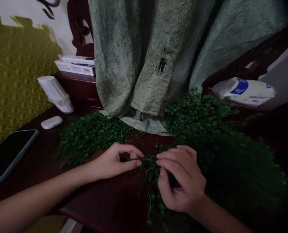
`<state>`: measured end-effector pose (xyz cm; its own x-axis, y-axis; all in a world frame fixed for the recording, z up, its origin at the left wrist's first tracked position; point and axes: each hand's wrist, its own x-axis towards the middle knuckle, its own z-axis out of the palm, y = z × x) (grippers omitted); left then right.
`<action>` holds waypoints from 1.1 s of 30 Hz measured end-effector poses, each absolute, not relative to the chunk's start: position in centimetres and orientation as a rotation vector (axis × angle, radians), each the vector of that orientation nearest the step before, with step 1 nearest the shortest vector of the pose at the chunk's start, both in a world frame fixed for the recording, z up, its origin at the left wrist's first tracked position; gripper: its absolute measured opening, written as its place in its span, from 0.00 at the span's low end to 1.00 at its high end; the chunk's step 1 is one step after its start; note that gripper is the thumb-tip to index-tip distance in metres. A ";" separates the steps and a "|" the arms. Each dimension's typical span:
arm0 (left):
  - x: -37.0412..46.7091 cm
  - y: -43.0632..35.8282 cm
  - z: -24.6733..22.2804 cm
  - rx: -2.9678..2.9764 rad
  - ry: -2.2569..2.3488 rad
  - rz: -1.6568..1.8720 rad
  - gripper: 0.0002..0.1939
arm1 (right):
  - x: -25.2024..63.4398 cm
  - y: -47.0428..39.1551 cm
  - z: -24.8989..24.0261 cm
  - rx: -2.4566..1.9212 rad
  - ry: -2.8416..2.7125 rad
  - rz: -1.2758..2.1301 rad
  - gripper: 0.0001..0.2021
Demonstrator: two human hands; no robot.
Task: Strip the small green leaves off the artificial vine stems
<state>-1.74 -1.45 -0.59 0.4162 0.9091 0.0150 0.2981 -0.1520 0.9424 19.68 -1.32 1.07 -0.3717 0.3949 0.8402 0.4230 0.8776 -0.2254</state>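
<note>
My left hand pinches a thin green stem between thumb and fingertips. The stem runs right toward my right hand, whose fingers are bent together on the leafy part of the same sprig. Exactly what lies between the right fingertips is partly hidden. Below the hands, more green sprigs with long thin stems trail down. Beyond my left hand is a heap of small green leafy pieces. A larger, darker pile of leafy sprigs spreads behind and to the right of my right hand.
Dark red wooden table under everything. A grey-green woven sack drapes at the back, with a hole. At left: a phone, a white case, white stacked cups and boxes. A tissue pack sits right.
</note>
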 end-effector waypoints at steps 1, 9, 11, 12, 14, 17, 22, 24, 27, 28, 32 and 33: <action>-1.7 -1.4 -0.5 1.564 1.067 0.776 0.10 | 19.7 -1.4 1.0 -0.549 -2.029 -0.094 0.09; -1.6 -1.3 -0.5 1.358 0.933 0.755 0.07 | 18.9 -0.5 0.1 -0.730 -2.259 0.253 0.12; -1.5 -1.4 -0.7 1.444 0.954 0.760 0.06 | 18.7 -0.2 0.0 -0.791 -2.279 0.398 0.14; -1.5 -1.5 -0.8 1.479 0.977 0.757 0.05 | 18.7 0.0 0.0 -0.806 -2.284 0.459 0.15; -1.4 -1.5 -0.9 1.506 1.020 0.748 0.04 | 18.7 0.2 -0.1 -0.815 -2.269 0.551 0.15; -1.4 -1.5 -0.9 1.497 1.032 0.758 0.04 | 18.7 0.5 -0.4 -0.798 -2.231 0.639 0.10; -1.0 -1.7 -1.1 1.496 1.038 0.835 0.07 | 18.7 0.5 -0.6 -0.857 -2.161 0.719 0.10; -0.7 -1.9 -1.2 1.480 1.038 0.859 0.11 | 18.6 0.4 -0.5 -0.864 -2.139 0.707 0.09; -0.3 -2.2 -1.4 1.508 1.063 0.908 0.10 | 18.5 0.3 -0.5 -0.851 -2.125 0.685 0.09; -0.2 -2.2 -1.4 1.537 1.080 0.924 0.09 | 18.5 0.2 -0.5 -0.851 -2.118 0.681 0.09; 0.0 -2.6 -1.5 1.724 1.156 0.977 0.13 | 18.4 0.1 -0.9 -0.865 -2.094 0.684 0.08; 0.0 -2.7 -1.6 1.776 1.170 0.991 0.14 | 18.4 0.1 -1.0 -0.872 -2.091 0.686 0.08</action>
